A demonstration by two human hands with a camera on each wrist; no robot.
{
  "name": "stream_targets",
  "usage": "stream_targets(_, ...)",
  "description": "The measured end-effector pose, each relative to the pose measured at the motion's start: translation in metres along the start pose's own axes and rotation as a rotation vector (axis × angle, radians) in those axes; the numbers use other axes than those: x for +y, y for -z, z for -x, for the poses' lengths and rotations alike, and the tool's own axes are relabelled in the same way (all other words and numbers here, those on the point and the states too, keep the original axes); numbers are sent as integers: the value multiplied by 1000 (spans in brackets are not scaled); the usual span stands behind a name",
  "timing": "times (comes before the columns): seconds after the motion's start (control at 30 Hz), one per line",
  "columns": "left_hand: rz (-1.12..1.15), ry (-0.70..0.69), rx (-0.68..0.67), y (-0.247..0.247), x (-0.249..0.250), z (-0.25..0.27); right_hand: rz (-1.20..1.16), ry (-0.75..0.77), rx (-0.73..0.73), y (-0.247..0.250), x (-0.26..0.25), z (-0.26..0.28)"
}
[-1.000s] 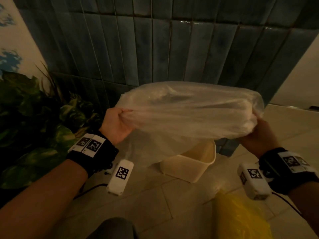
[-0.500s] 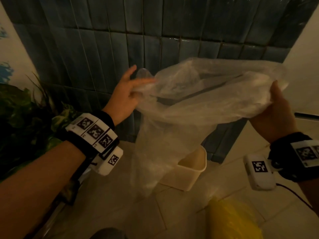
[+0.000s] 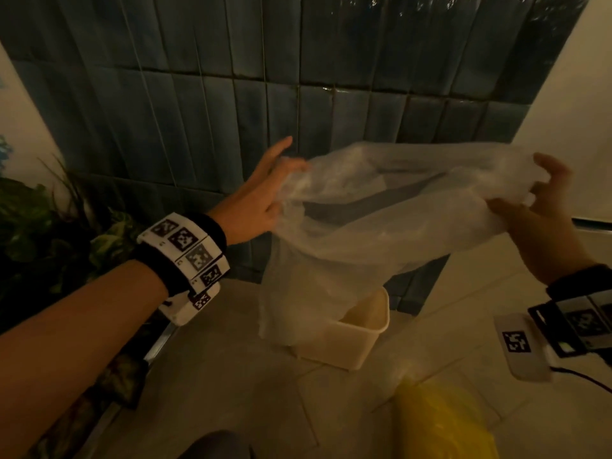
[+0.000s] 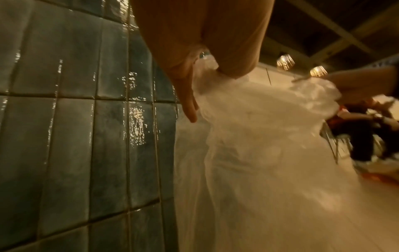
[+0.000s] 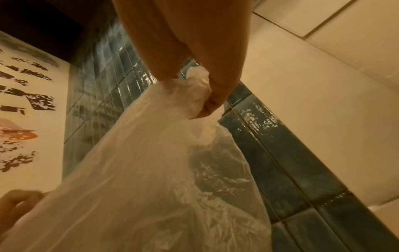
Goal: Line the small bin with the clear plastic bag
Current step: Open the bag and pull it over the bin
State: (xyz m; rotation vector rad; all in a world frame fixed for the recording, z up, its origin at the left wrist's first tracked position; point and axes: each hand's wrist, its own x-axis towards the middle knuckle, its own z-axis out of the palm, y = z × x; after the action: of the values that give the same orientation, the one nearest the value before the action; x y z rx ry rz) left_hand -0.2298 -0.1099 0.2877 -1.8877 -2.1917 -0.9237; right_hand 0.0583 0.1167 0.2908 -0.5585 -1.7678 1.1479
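1. Dark blue wall tiles (image 3: 205,104) rise behind a pale tiled floor (image 3: 231,376).
2. Leafy plant (image 3: 39,233) stands at the left.
3. Clear bag (image 3: 357,233) hangs stretched between both hands, above the bin.
4. Yellow bag (image 3: 437,422) lies nearer, apparently plastic.
5. Cream bin (image 3: 357,336) sits on the floor, unlined.
6. Left hand (image 3: 261,197) pinches one bag edge, forefinger straight.
7. Right hand (image 3: 536,207) grips the other edge.

Bin (image 3: 359,332) mouth half-veiled by hanging clear bag (image 3: 331,260); tiled wall (image 3: 231,127) close behind, yellow bag (image 3: 440,422) in front.
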Motion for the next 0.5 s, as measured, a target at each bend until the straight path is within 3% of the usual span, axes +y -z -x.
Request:
stream_targets(0.1, -158, -71, -61, -7, -3, 17, 222, 99, 89, -1, 4, 4)
stream_targets(0.17, -249, -132, -107, -12, -10, 21, 541, 92, 115, -6, 8, 6)
stream_targets(0.3, -162, -57, -214, -15, -19, 16, 1103, 80, -28, -33, 18, 17)
stream_targets(0.4, -213, 33, -209, -14, -22, 9, 1256, 174, -105, -52, 22, 23)
stream_targets(0.5, -198, -74, -190, -15, -23, 3, 1289, 402, -243, -71, 12, 26)
